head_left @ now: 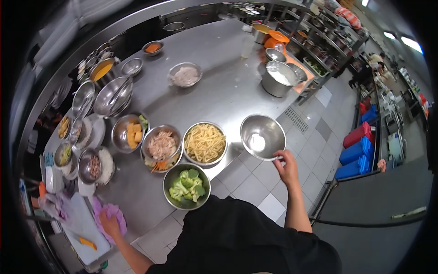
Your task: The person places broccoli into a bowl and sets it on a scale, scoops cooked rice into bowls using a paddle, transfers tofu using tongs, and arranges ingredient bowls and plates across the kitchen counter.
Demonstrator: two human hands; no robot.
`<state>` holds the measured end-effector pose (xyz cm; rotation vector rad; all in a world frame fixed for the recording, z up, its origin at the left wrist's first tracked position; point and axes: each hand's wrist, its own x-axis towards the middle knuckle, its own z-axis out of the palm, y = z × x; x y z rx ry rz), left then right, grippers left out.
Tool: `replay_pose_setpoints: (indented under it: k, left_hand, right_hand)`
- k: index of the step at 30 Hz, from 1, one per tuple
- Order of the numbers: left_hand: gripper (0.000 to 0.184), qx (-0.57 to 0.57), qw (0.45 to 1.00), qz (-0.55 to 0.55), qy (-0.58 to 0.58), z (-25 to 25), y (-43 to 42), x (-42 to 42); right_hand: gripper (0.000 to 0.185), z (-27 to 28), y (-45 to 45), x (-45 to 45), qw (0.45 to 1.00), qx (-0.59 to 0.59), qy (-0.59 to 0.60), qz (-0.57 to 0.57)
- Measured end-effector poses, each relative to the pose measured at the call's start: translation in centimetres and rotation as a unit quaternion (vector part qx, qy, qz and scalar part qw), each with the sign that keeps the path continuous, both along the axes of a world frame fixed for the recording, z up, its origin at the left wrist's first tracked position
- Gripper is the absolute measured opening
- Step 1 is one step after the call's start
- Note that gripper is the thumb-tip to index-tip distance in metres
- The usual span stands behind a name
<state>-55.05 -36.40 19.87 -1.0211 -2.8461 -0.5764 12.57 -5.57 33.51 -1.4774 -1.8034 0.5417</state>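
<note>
An empty steel bowl (263, 137) hangs over the floor beyond the table's right edge, its rim pinched by my right hand (285, 163). At the lower left my left hand (109, 223) rests on a crumpled purple cloth (119, 218), fingers partly sunk in its folds. A bowl of broccoli (187, 187) stands at the table's near edge. Behind it are a bowl of noodles (205, 143), a bowl of shredded meat (161, 144) above some sliced vegetables, and a bowl with orange-yellow chunks (133, 135).
A white cutting board (84, 233) with a yellow-handled tool lies beside the cloth. More steel bowls (112, 96) crowd the table's left side. A pot of white contents (279, 80) stands at the far right. Blue and red bins (356, 150) line the aisle, where people stand farther back.
</note>
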Motion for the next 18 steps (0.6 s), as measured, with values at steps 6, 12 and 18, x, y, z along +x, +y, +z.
replay_pose_setpoints:
  k: [6,12,18]
  left_hand:
    - [0.053,-0.063,0.987,0.064,0.13,2.9,2.2,4.9]
    - [0.046,0.228,0.963,0.068,-0.128,-2.2,-0.1,13.4]
    - [0.067,0.41,0.721,0.17,-0.532,0.3,9.7,34.4]
  right_hand:
    - [0.02,2.5,11.3,6.4,0.993,0.044,-0.019,-0.108]
    - [0.019,2.0,28.1,17.4,0.971,0.131,-0.031,-0.196]
    - [0.031,-1.8,44.6,26.2,0.952,0.104,-0.088,-0.274]
